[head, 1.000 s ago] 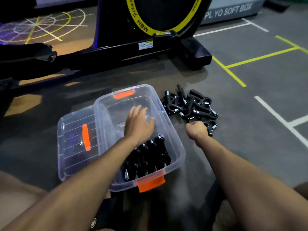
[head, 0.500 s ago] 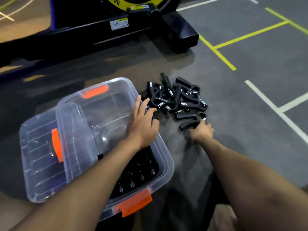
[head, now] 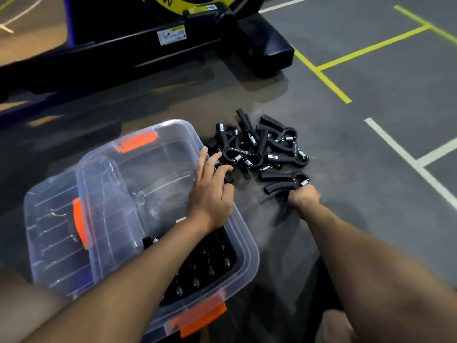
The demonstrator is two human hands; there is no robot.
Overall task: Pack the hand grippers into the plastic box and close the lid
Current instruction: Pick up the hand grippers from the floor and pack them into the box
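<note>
Two bare forearms enter from the bottom of the frame, one from the lower left and one from the lower right, narrowing toward the wrists near the centre. No sleeve shows on either arm, and neither wrist carries a watch, band or bracelet. The left hand point(head: 210, 194) wears no glove or ring that can be seen; its fingers point(head: 202, 159) are slim with short nails. The right hand point(head: 304, 198) is likewise ungloved, seen from the back, with the knuckles forming a rounded ridge. At the lower left edge and the bottom right edge, rounded bare shapes that look like the person's knees show, uncovered by clothing.
</note>
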